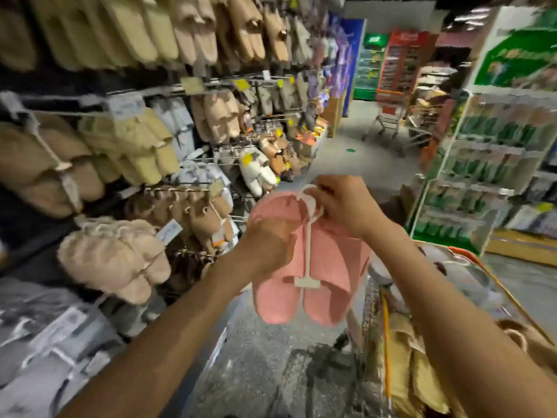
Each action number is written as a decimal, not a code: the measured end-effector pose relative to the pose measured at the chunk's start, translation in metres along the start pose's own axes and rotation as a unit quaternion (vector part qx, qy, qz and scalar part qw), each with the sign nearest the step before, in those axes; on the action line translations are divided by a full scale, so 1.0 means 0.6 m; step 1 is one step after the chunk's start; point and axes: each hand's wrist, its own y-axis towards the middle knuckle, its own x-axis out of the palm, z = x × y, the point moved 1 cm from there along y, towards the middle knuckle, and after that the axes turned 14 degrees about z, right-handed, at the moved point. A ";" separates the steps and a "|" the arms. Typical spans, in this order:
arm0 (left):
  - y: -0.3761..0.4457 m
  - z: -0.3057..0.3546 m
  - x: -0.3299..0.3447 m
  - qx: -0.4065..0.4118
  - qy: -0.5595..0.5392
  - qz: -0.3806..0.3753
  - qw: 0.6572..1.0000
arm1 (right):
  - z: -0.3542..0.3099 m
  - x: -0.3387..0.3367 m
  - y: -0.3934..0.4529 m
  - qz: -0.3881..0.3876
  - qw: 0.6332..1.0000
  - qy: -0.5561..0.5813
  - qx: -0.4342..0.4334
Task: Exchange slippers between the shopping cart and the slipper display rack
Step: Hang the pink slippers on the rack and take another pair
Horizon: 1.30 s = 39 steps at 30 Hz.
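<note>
A shop aisle with a grey speckled floor (265, 351) runs from the bottom centre of the frame up toward the upper middle, where it widens into open floor before a green and red chiller wall. The slipper display rack (144, 95) fills the whole left side, its wire hooks jutting toward the aisle with rows of tan, beige, grey and brown slippers hanging from them. On the right edge stands a white shelving unit (482, 164) of green packets, and another trolley (388, 116) sits far up the aisle. The open lane between rack and shelving is narrow at the bottom and broader higher up.

At centre frame both arms reach forward over the lane. The pink slippers (316, 267), a pair joined on a white plastic hanger (307, 236), hang in the air between the rack and the shopping cart (382, 327), touching neither. The left hand (268, 239) grips the upper left edge of the pair with curled fingers. The right hand (340, 203) pinches the hook at the top of the hanger. The cart occupies the lower right, its orange-trimmed rim just beside the right forearm, with tan and grey slippers piled inside. The picture is blurred.
</note>
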 end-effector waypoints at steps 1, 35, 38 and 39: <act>-0.031 -0.037 -0.025 -0.037 0.010 0.015 0.999 | -0.038 0.032 0.015 -0.018 0.999 0.025 -0.036; -0.582 -0.437 -0.510 -0.490 0.242 0.262 0.795 | -0.923 0.430 0.113 -0.214 0.818 0.492 -0.208; -0.596 -0.450 -0.525 -0.491 0.241 0.266 0.794 | -0.962 0.436 0.119 -0.229 0.804 0.503 -0.218; -0.600 -0.453 -0.529 -0.491 0.244 0.264 0.794 | -0.973 0.437 0.123 -0.235 0.807 0.495 -0.221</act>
